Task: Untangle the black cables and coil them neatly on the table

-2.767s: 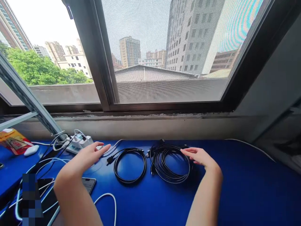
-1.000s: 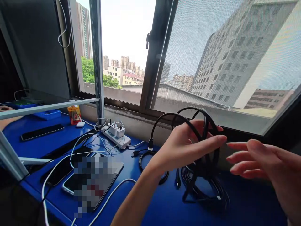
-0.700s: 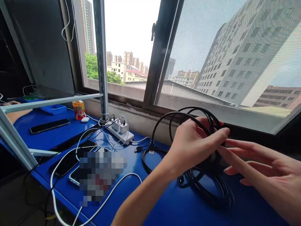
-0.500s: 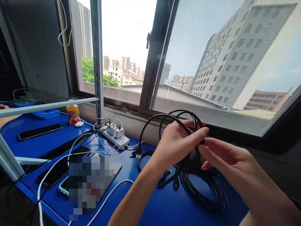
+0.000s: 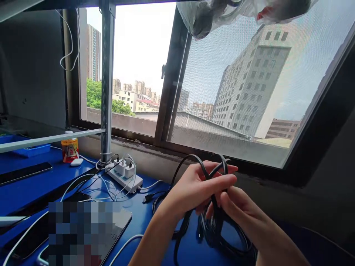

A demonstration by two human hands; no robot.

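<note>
A looped black cable [image 5: 224, 165] is gripped between the thumb and fingers of my left hand [image 5: 194, 190], its loops rising above the fingers. Close against it, my right hand [image 5: 246, 212] pinches the lower part of the same loops, fingers curled. Lengths of the cable hang down below both hands toward the blue table. Under them lies a coil of black cable [image 5: 245, 240], partly hidden by my right hand. A black plug [image 5: 148, 198] rests on the table left of my left forearm.
A white power strip [image 5: 124, 178] with chargers stands by the shelf post [image 5: 106, 81]. White cords, phones [image 5: 27, 173], a partly blurred flat device [image 5: 122, 225] and an orange-red container [image 5: 70, 149] lie leftward. A clear plastic bag [image 5: 199, 24] hangs above, before the window.
The view has tilted up and shifted right, bringing the hanging bag into sight. The cable loops above my left hand look smaller, and both hands remain close together on them.
</note>
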